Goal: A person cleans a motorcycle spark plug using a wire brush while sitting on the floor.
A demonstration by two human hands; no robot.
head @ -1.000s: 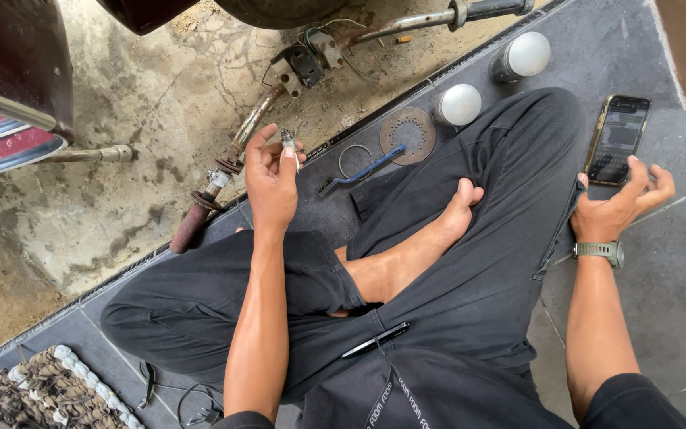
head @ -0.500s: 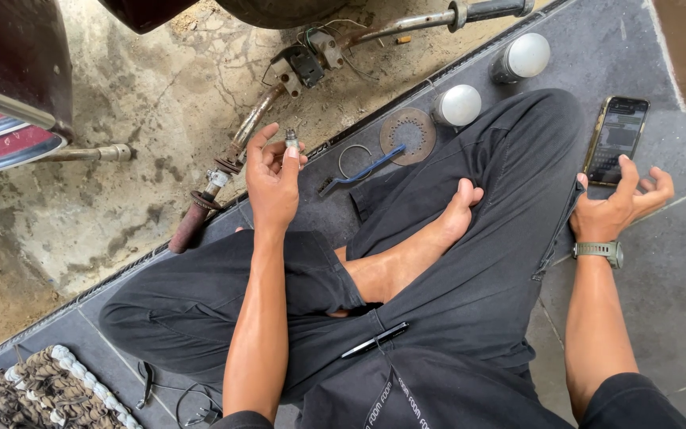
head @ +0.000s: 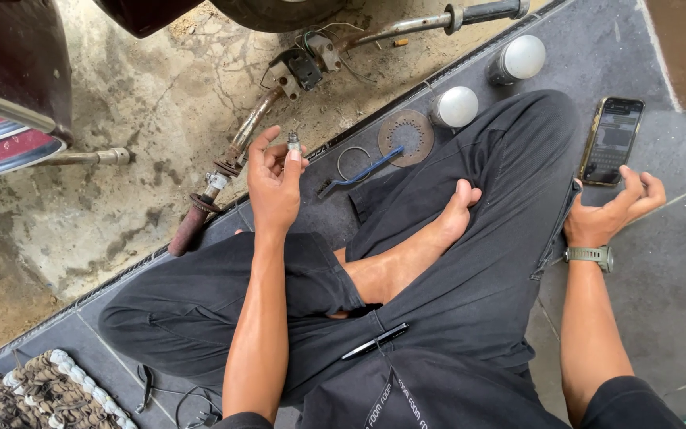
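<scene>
I sit cross-legged in black trousers on grey floor tiles. My left hand [head: 273,187] is raised over my knee and pinches a small silvery metal part [head: 294,143] between thumb and fingertips. My right hand [head: 609,213] rests palm up beside my right knee, fingers spread, holding nothing. A smartphone [head: 611,139] with a lit screen lies on the tile just beyond its fingertips. A grey watch [head: 589,255] is on that wrist.
Ahead on the tiles lie a perforated metal disc [head: 406,137], a blue-handled tool [head: 359,176], a wire ring [head: 349,161] and two round silver-topped caps [head: 456,106]. A rusty tube with wiring [head: 224,171] lies on the dirt. A pen [head: 375,340] sits on my lap; a woven mat [head: 25,393] is at bottom left.
My right hand has let go of the smartphone, which now lies on the tile, and the fingers have spread. My left hand still pinches the small metal part and has turned it slightly.
</scene>
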